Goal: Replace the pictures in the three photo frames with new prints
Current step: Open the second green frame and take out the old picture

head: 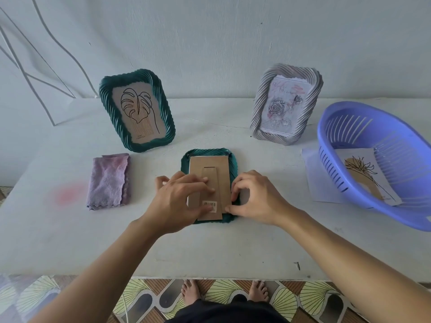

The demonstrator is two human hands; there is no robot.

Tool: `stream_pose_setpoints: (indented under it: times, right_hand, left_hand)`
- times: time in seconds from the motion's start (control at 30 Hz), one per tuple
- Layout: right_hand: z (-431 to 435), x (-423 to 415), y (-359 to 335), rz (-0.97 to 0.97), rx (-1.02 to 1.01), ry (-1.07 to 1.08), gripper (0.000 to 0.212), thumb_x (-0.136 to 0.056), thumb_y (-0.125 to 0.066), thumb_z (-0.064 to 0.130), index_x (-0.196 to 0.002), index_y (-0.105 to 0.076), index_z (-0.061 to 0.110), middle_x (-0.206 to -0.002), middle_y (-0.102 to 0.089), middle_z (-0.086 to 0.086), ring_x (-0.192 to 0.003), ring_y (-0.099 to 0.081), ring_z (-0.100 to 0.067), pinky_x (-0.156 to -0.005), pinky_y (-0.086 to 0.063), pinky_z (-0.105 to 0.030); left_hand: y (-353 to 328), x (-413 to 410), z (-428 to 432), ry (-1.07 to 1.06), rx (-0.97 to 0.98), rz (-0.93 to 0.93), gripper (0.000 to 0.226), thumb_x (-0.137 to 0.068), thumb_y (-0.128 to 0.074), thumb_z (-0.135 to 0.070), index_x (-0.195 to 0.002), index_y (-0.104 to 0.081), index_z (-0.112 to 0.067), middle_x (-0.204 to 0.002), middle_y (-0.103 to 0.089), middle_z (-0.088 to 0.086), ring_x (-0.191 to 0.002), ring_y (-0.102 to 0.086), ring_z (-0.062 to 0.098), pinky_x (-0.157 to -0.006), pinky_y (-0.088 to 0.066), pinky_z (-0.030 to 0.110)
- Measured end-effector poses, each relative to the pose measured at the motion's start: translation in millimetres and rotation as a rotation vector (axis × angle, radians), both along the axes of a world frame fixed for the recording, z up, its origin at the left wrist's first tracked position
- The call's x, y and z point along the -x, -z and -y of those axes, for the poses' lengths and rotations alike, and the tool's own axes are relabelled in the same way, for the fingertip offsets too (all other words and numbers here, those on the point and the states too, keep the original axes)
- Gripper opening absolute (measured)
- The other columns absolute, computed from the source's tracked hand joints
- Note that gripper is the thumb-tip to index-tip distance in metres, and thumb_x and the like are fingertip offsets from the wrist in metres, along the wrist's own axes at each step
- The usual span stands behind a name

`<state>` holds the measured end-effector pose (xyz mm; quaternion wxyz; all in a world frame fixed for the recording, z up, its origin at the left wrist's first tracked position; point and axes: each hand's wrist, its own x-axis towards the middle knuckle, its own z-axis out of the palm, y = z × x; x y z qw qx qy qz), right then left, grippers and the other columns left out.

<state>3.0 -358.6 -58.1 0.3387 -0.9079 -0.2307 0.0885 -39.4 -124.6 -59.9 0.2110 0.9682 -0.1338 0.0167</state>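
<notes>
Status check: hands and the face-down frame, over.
Left hand presses flat on backing board. Right hand pinches face-down green frame at its right edge. Cloth and basket lie apart, either side.

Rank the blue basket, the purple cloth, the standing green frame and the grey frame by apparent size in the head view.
1. blue basket, cut off by the right edge.
2. standing green frame and grey frame: too alike to rank.
3. purple cloth, though it lies nearer the camera.
</notes>
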Motion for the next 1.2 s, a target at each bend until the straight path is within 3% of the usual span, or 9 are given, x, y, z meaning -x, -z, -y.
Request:
stream_pose_setpoints:
  times: [0.23,0.33,0.43,0.67,0.73,0.9,1.2]
  right_hand:
    - [-1.4,-0.9,-1.5,-0.035,0.007,-0.006,0.021,-0.062,-0.083,0.032,-0.066,-0.064,0.024,-0.086,-0.063,0.014,-0.094,-0.052,-0.006,-0.087,-0.043,-0.027]
    - [-0.6,0.6,-1.5,-0.088,-0.042,0.039,0.019,-0.065,-0.081,0.021,-0.075,-0.066,0.023,-0.088,-0.064,0.013,-0.097,-0.052,-0.006,-0.089,-0.043,-0.027]
    - [-1.5,3.4,-2.6,-0.137,-0.086,0.070,0.025,-0.067,-0.077,0.011,-0.085,-0.064,0.023,-0.093,-0.065,0.013,-0.100,-0.051,-0.007,-0.089,-0.042,-0.025]
    - [1.3,6.2,-2.0,-0.229,-0.159,0.101,0.037,-0.067,-0.066,-0.006,-0.084,-0.065,0.027,-0.099,-0.064,0.011,-0.103,-0.050,-0.001,-0.086,-0.038,-0.011]
    - [3.9,5.7,-2.4,-0.260,-0.159,0.090,0.035,-0.070,-0.067,-0.004,-0.085,-0.065,0.027,-0.101,-0.064,0.011,-0.104,-0.049,0.002,-0.086,-0.036,-0.008]
    - [4.3,7.6,-1.7,-0.235,-0.164,0.080,0.020,-0.074,-0.077,0.012,-0.085,-0.066,0.026,-0.097,-0.064,0.015,-0.105,-0.049,0.000,-0.091,-0.037,-0.016]
    - [3.1,5.4,-1.3,-0.146,-0.104,0.048,0.021,-0.074,-0.079,0.017,-0.089,-0.067,0.025,-0.095,-0.064,0.016,-0.102,-0.051,-0.005,-0.094,-0.040,-0.027]
  left_hand:
    - [-1.1,-0.3,0.3,0.003,0.000,-0.003,0.043,-0.077,-0.053,-0.073,-0.108,-0.067,-0.047,-0.128,-0.057,-0.027,-0.109,-0.044,0.001,-0.087,-0.027,0.040]
    - [-1.0,0.1,0.8,0.001,-0.003,-0.004,0.042,-0.077,-0.054,-0.073,-0.109,-0.067,-0.048,-0.128,-0.057,-0.027,-0.108,-0.043,-0.001,-0.087,-0.025,0.038]
    - [-1.4,0.1,0.5,0.003,-0.008,-0.010,0.043,-0.078,-0.054,-0.073,-0.110,-0.067,-0.048,-0.129,-0.056,-0.027,-0.110,-0.043,0.000,-0.088,-0.024,0.037]
    - [0.8,1.3,-0.1,0.001,0.005,-0.006,0.040,-0.081,-0.058,-0.070,-0.112,-0.067,-0.047,-0.129,-0.056,-0.026,-0.107,-0.041,-0.001,-0.090,-0.028,0.041]
    - [1.2,1.8,-0.1,-0.001,0.010,-0.003,0.040,-0.081,-0.059,-0.069,-0.112,-0.068,-0.046,-0.129,-0.057,-0.025,-0.108,-0.042,0.000,-0.090,-0.027,0.041]
    - [0.2,1.8,1.7,0.000,-0.003,-0.002,0.041,-0.080,-0.057,-0.069,-0.112,-0.068,-0.046,-0.130,-0.056,-0.025,-0.110,-0.042,0.002,-0.088,-0.025,0.039]
    - [2.4,3.3,-0.2,0.002,0.020,-0.016,0.036,-0.083,-0.063,-0.066,-0.113,-0.067,-0.046,-0.132,-0.053,-0.028,-0.108,-0.037,-0.003,-0.086,-0.024,0.037]
